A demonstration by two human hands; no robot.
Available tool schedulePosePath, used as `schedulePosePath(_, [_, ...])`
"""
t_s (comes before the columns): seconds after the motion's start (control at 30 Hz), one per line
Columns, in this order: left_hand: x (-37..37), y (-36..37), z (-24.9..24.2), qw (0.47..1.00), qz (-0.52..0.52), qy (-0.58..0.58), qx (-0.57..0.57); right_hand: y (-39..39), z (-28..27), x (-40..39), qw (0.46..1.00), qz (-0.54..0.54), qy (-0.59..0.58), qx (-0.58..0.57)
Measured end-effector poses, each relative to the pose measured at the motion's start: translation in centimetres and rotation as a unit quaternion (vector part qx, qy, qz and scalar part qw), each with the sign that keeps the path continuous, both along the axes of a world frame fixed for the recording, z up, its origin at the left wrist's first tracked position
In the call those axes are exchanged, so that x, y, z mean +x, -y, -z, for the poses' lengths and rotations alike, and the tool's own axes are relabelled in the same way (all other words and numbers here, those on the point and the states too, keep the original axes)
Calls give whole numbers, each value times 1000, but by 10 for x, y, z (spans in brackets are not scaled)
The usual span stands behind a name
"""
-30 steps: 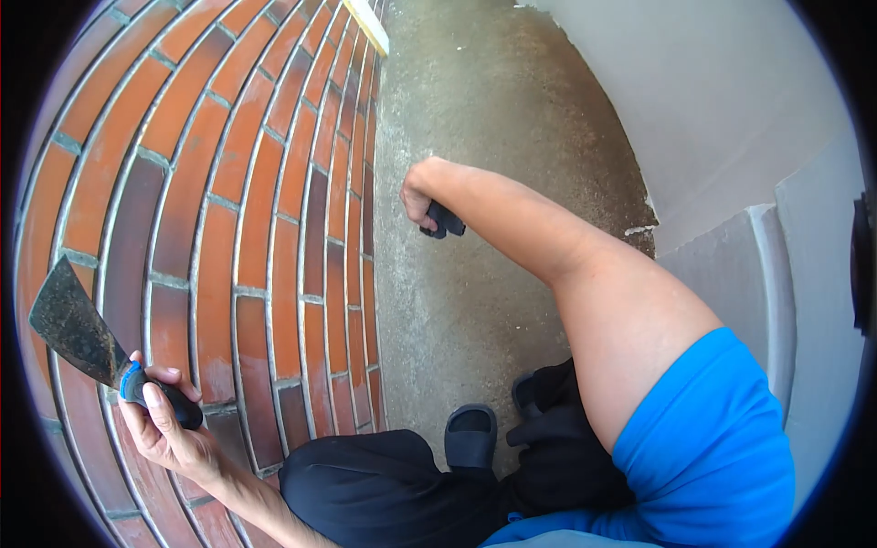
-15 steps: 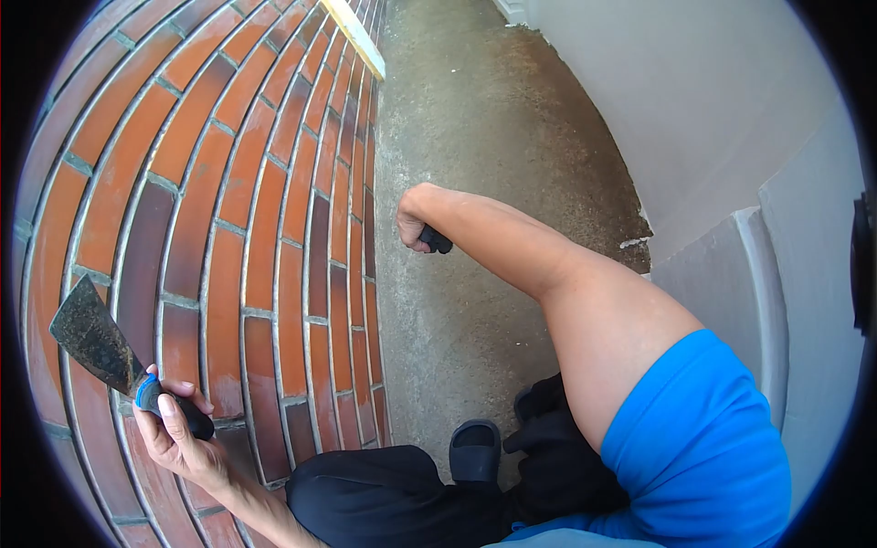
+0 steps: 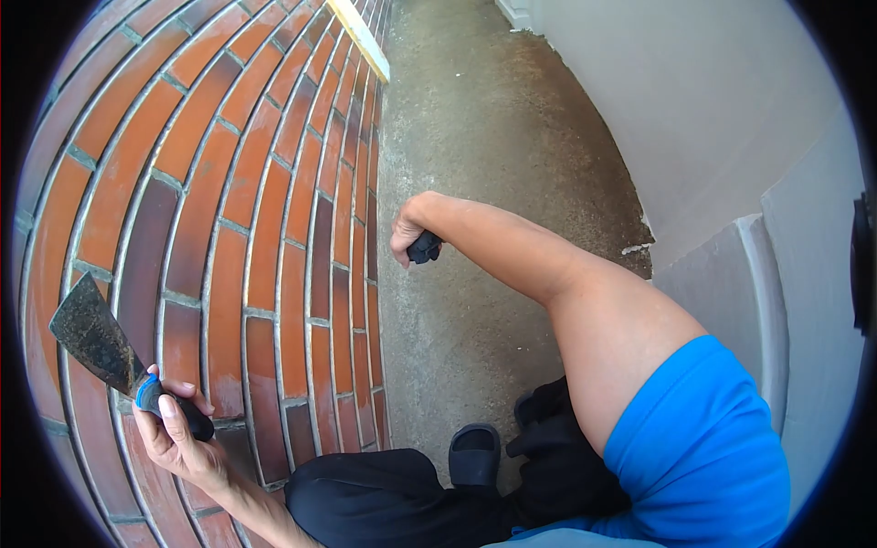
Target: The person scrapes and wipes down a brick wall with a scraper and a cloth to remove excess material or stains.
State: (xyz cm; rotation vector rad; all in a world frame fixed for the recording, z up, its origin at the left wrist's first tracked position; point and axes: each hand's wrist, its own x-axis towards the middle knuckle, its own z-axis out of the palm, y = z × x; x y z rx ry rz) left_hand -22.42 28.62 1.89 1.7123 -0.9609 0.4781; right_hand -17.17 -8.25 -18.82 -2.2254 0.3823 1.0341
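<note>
At the lower left, my left hand point(image 3: 183, 434) grips the dark handle of a putty knife point(image 3: 96, 338), its broad, dirty blade pointing up and left in front of the brick wall point(image 3: 219, 265). My right hand point(image 3: 413, 233) is near the centre, beside the wall and above the concrete floor point(image 3: 466, 155). Its fingers are curled round a small black object point(image 3: 425, 247), whose shape is mostly hidden.
A pale wooden strip point(image 3: 361, 41) stands against the bricks at the top. The grey wall point(image 3: 676, 119) runs along the right side. Below are my black trousers point(image 3: 384, 493) and a dark sandal point(image 3: 475, 454) on the floor.
My right hand has dropped slightly and turned, showing more of the black object. My left hand and the putty knife have hardly moved.
</note>
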Motion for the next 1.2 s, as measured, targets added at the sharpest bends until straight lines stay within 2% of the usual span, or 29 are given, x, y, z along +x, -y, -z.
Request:
schedulePosePath(0.03, [0, 0, 0, 1000, 0, 0, 0, -2, -5, -4, 999, 46, 3, 24])
schedulePosePath(0.13, [0, -1, 0, 1000, 3, 0, -2, 0, -4, -1, 995, 86, 18, 56])
schedulePosePath(0.23, [-1, 0, 1, 1000, -6, 2, -6, 4, 7, 11, 998, -3, 0, 62])
schedulePosePath(0.33, [-1, -2, 1, 1000, -2, -8, -12, 4, 15, 16, 996, -81, 26, -9])
schedulePosePath(0.37, [0, -2, 1, 1000, -4, -8, -12, 3, 6, 8, 997, -72, 34, -7])
schedulePosePath(0.5, [1, -1, 1, 1000, -14, 1, -12, 7, 40, 30, 989, -140, 37, -20])
schedulePosePath(0.57, [0, -1, 1, 1000, -24, 3, -13, 5, 28, 22, 987, -153, 38, -19])
schedulePosePath(0.73, [3, -3, 1, 999, -52, -14, -10, -3, 5, 6, 1000, -6, 28, 6])
schedulePosePath(0.9, [9, -12, 4, 999, -2, -32, -23, -4, -2, 5, 994, 91, 14, 63])
schedulePosePath(1.0, [9, -12, 3, 999, 13, -26, -22, 0, 6, 10, 997, 32, -4, 65])
schedulePosePath(1.2, [12, -17, 4, 1000, 15, -17, -12, 0, 14, 13, 998, -10, -10, 66])
